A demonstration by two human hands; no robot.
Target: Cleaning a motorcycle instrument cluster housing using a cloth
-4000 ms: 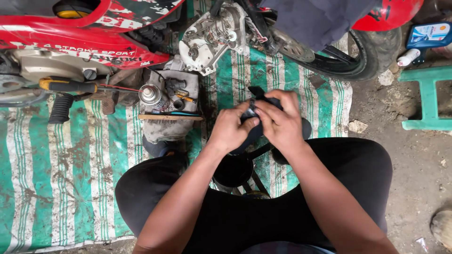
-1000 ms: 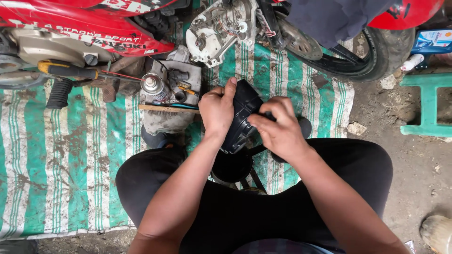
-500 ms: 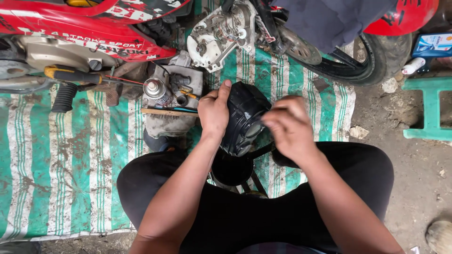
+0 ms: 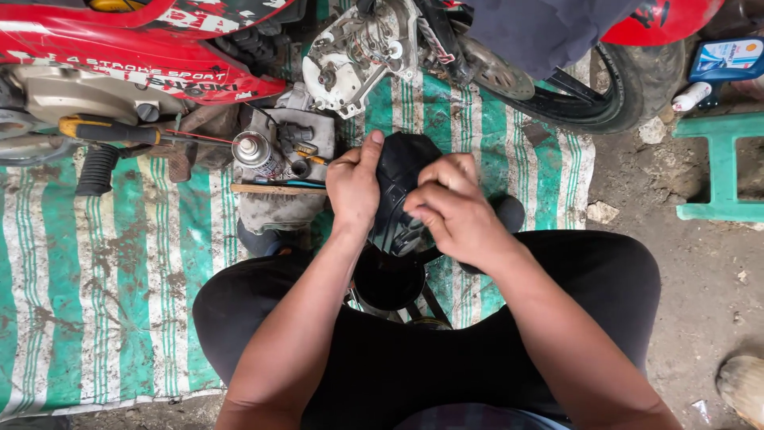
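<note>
My left hand (image 4: 352, 187) grips the left side of a black plastic motorcycle part (image 4: 402, 171), thumb pointing up along its edge. My right hand (image 4: 452, 211) is closed over the part's lower right side, fingers curled on its underside. The part is held above my lap, over a black round cup-like piece (image 4: 387, 280) between my knees. Its lower end is hidden by my right hand.
A red motorcycle (image 4: 119, 40) with an exposed engine casing (image 4: 350, 56) and a rear tyre (image 4: 629, 95) stands ahead. A spray can (image 4: 255, 151), a screwdriver (image 4: 111, 131) and small parts lie on a green-and-white striped tarp (image 4: 95, 263). A green stool (image 4: 720, 159) stands right.
The black part has been turned and lifted upright between my hands. My right hand has slid down over its lower side, while my left hand keeps its hold.
</note>
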